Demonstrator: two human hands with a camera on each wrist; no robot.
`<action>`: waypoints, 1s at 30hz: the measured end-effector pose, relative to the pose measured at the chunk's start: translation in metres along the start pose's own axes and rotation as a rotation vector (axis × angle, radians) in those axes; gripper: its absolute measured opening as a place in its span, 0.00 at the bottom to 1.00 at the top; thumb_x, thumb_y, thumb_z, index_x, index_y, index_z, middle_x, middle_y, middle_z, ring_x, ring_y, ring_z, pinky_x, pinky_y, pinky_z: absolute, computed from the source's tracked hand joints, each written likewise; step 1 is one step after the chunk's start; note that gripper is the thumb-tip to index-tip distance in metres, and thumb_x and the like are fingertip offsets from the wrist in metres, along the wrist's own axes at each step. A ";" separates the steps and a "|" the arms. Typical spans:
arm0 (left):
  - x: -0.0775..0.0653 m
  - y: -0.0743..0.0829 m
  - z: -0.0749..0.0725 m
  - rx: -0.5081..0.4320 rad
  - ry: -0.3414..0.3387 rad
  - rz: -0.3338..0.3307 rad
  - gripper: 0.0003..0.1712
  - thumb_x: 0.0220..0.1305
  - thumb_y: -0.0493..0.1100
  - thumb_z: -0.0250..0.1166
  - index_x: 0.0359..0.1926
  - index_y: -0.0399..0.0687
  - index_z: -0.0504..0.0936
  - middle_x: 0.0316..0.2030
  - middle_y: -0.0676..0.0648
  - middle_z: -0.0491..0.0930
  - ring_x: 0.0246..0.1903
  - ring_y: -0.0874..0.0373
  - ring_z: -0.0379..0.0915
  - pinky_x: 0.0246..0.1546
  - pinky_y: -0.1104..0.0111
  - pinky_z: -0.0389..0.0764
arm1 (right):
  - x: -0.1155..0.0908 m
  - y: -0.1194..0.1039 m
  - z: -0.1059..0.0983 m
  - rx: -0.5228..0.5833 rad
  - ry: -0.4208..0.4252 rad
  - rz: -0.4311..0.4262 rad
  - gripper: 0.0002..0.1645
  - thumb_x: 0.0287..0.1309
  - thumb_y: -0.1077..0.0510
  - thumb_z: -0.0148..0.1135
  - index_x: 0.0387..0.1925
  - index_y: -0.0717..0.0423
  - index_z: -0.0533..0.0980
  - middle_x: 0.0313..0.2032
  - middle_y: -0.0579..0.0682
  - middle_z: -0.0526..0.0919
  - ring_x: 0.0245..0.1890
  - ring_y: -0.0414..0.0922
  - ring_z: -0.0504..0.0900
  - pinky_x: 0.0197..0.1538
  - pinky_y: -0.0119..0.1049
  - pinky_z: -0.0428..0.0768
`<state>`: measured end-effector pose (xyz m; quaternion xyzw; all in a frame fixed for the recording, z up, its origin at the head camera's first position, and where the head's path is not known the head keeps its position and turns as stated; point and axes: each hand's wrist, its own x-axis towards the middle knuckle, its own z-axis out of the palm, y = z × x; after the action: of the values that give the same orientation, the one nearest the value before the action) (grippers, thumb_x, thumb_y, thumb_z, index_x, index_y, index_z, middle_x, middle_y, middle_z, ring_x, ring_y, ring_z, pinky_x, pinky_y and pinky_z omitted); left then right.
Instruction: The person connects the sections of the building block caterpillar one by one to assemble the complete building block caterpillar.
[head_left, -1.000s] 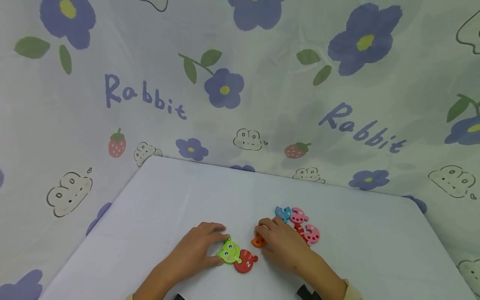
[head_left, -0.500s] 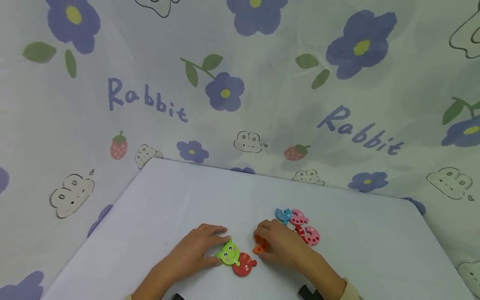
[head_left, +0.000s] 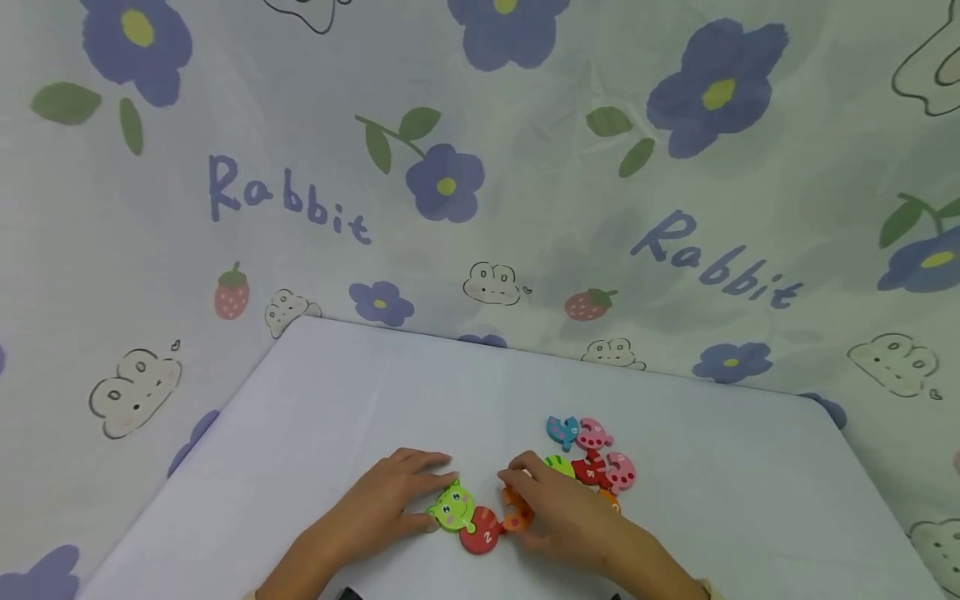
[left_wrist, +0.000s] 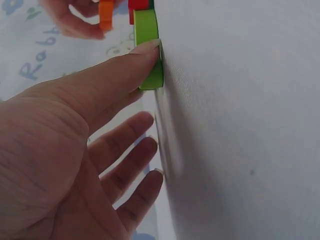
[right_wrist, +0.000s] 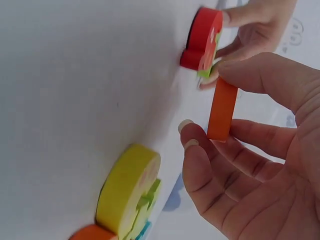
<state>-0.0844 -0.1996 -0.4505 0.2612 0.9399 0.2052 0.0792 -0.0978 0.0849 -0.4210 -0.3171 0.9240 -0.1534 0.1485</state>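
Observation:
My left hand (head_left: 386, 504) holds a green puzzle piece with a smiling animal face (head_left: 454, 507) between thumb and forefinger, flat on the table. Joined to its lower right is a red puzzle piece numbered 2 (head_left: 481, 530). My right hand (head_left: 566, 512) pinches an orange spotted puzzle piece (right_wrist: 222, 110) by its edges. In the head view the orange piece lies right at the red piece's knob, partly covered by the fingers. The right wrist view shows it raised above the table, with the red piece (right_wrist: 204, 37) beyond it.
Behind my right hand lies a cluster of pieces: blue (head_left: 562, 431), pink (head_left: 594, 434), red numbered 8 (head_left: 591, 470) and green striped (head_left: 559, 466). A yellow piece (right_wrist: 122, 187) shows in the right wrist view. A flower-printed cloth (head_left: 495, 225) hangs behind the white table (head_left: 375, 392).
My right hand has turned the orange piece and brought it left and nearer to the red piece's knob, uncovering more of the cluster. My left hand stays almost in place on the green piece.

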 end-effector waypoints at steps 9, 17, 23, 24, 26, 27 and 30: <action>-0.001 -0.004 0.001 -0.020 -0.001 0.020 0.33 0.63 0.53 0.77 0.69 0.62 0.81 0.71 0.54 0.73 0.69 0.49 0.66 0.67 0.46 0.73 | 0.002 -0.007 0.012 0.011 -0.073 0.028 0.36 0.54 0.42 0.81 0.64 0.41 0.79 0.56 0.38 0.76 0.49 0.37 0.80 0.53 0.38 0.86; 0.000 -0.006 0.001 -0.040 0.002 0.031 0.32 0.64 0.53 0.76 0.69 0.61 0.81 0.71 0.54 0.72 0.69 0.49 0.65 0.67 0.45 0.72 | -0.002 -0.005 0.011 -0.018 -0.061 0.012 0.36 0.53 0.44 0.82 0.63 0.41 0.80 0.55 0.38 0.76 0.51 0.37 0.80 0.53 0.37 0.86; -0.001 -0.007 0.000 -0.037 0.008 0.040 0.33 0.64 0.53 0.76 0.70 0.61 0.81 0.72 0.54 0.72 0.70 0.48 0.65 0.67 0.45 0.72 | -0.001 -0.007 0.010 -0.034 -0.060 0.003 0.36 0.53 0.44 0.82 0.63 0.41 0.80 0.56 0.38 0.77 0.53 0.38 0.80 0.53 0.37 0.86; -0.001 -0.007 0.000 -0.036 0.011 0.041 0.33 0.64 0.52 0.76 0.69 0.60 0.81 0.72 0.54 0.72 0.70 0.48 0.65 0.67 0.44 0.72 | 0.000 -0.008 0.011 -0.036 -0.061 0.003 0.35 0.53 0.44 0.82 0.63 0.41 0.80 0.56 0.38 0.77 0.53 0.38 0.80 0.53 0.37 0.86; -0.002 -0.007 0.000 -0.040 0.016 0.039 0.33 0.64 0.51 0.76 0.69 0.60 0.81 0.72 0.53 0.72 0.70 0.48 0.65 0.68 0.44 0.71 | 0.002 -0.009 0.012 -0.049 -0.065 -0.003 0.34 0.53 0.44 0.82 0.62 0.40 0.80 0.55 0.37 0.77 0.53 0.37 0.80 0.53 0.37 0.86; -0.002 -0.007 0.000 -0.045 0.016 0.037 0.33 0.64 0.51 0.76 0.69 0.60 0.81 0.72 0.53 0.72 0.70 0.48 0.65 0.68 0.44 0.71 | 0.003 -0.010 0.013 -0.058 -0.070 -0.008 0.33 0.53 0.45 0.82 0.61 0.39 0.81 0.55 0.37 0.77 0.52 0.37 0.79 0.52 0.35 0.86; -0.001 -0.006 0.000 -0.063 0.004 0.036 0.33 0.63 0.51 0.76 0.69 0.61 0.81 0.72 0.53 0.72 0.70 0.46 0.65 0.68 0.43 0.71 | 0.003 -0.011 0.017 -0.083 -0.081 -0.004 0.31 0.52 0.46 0.83 0.58 0.39 0.81 0.54 0.37 0.77 0.51 0.37 0.77 0.51 0.32 0.85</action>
<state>-0.0860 -0.2051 -0.4531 0.2749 0.9283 0.2368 0.0817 -0.0879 0.0712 -0.4325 -0.3310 0.9222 -0.1022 0.1719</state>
